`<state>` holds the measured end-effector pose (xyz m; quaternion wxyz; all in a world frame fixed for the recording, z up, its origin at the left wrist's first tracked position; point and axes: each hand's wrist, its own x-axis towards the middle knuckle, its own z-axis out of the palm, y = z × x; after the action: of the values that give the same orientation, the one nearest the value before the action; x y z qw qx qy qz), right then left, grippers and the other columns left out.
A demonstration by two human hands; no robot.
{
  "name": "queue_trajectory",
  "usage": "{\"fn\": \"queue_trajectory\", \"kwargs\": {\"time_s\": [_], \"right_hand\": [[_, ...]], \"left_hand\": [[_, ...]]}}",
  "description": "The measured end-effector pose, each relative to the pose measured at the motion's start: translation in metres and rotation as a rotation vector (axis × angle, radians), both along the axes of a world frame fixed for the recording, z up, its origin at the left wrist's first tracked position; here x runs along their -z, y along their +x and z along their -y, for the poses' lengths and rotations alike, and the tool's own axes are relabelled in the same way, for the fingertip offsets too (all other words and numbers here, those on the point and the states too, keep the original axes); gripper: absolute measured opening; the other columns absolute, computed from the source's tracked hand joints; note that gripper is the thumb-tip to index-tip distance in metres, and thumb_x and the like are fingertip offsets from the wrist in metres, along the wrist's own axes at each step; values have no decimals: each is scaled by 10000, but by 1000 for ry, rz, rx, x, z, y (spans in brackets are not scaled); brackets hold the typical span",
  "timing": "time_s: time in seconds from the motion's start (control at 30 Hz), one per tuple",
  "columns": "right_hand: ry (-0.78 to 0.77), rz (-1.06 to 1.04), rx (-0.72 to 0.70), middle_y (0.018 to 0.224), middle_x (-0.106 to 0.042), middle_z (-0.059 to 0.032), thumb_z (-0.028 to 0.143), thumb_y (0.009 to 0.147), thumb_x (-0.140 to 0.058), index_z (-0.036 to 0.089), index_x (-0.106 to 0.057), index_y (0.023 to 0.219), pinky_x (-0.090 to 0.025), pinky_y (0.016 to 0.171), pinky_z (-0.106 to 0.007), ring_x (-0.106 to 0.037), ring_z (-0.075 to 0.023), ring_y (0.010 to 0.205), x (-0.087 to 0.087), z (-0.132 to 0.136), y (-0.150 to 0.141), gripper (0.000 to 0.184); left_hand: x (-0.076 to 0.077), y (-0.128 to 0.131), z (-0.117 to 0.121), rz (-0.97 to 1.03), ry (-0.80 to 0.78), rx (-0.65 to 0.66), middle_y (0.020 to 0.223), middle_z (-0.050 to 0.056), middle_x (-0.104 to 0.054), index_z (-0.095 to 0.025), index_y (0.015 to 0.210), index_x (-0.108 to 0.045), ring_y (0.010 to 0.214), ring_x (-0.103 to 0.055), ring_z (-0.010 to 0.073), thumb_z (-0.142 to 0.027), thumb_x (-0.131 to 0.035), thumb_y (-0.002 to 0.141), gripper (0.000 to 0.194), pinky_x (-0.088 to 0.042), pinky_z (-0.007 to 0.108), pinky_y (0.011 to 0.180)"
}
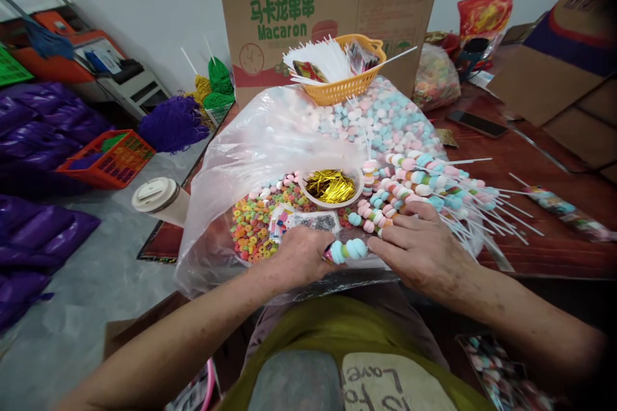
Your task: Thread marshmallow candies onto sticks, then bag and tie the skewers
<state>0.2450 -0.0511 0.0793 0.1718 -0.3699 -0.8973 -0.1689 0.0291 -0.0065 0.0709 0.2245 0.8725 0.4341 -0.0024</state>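
Note:
My left hand [306,258] is closed around one end of a marshmallow skewer [349,250] with blue and white pieces, where a bit of coloured wrapper shows. At the skewer's other end is my right hand [421,247], thumb and forefinger closed at its tip, the other fingers bent over a pile of marshmallow skewers [424,180]. Just beyond my left hand lie small printed packets [308,221] on loose ring-shaped candies [258,225]. A white bowl [357,191] of gold twist ties [332,186] stands behind them. Loose marshmallows [385,115] spread farther back.
A yellow basket [337,91] of white sticks stands before a cardboard box [289,51]. Clear plastic sheeting [226,160] covers the table's left part. To the right are a phone [477,123] and a wrapped skewer [563,209]; at left, a lidded cup [161,199] and orange crate [116,160].

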Motion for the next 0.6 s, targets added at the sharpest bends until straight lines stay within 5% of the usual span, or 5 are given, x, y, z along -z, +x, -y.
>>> {"fn": "queue_trajectory", "kwargs": {"time_s": [0.2, 0.33, 0.47, 0.6], "right_hand": [[49, 1, -101, 586, -507, -3, 138, 849, -445, 180, -609, 766, -278, 775, -370, -385, -142, 634, 1, 2, -5, 189], [-20, -7, -158, 582, -495, 4, 144, 864, -408, 174, -602, 768, -275, 824, -403, -368, -143, 634, 13, 3, -14, 218], [-56, -16, -134, 594, -518, -1, 157, 865, -416, 176, -598, 752, -265, 793, -396, -372, -145, 639, 32, 1, -19, 215], [-65, -104, -111, 613, -547, -11, 166, 859, -427, 183, -621, 786, -271, 788, -381, -406, -148, 666, 38, -2, -10, 208]], "left_hand": [[-2, 1, -4, 131, -352, -2, 604, -39, -556, -182, 760, -629, 582, -505, 121, -489, -659, 602, 347, -324, 203, 493], [8, 8, 0, 128, -441, 125, 654, -29, -588, -173, 792, -624, 600, -513, 125, -413, -663, 612, 303, -348, 207, 511], [18, 15, 5, 51, -368, 103, 691, -2, -604, -178, 827, -618, 634, -543, 159, -355, -609, 665, 241, -376, 238, 547], [9, 2, -8, 207, -483, 170, 994, 47, -614, -198, 1124, -521, 879, -557, 212, -435, -735, 547, 660, -433, 289, 728]]}}
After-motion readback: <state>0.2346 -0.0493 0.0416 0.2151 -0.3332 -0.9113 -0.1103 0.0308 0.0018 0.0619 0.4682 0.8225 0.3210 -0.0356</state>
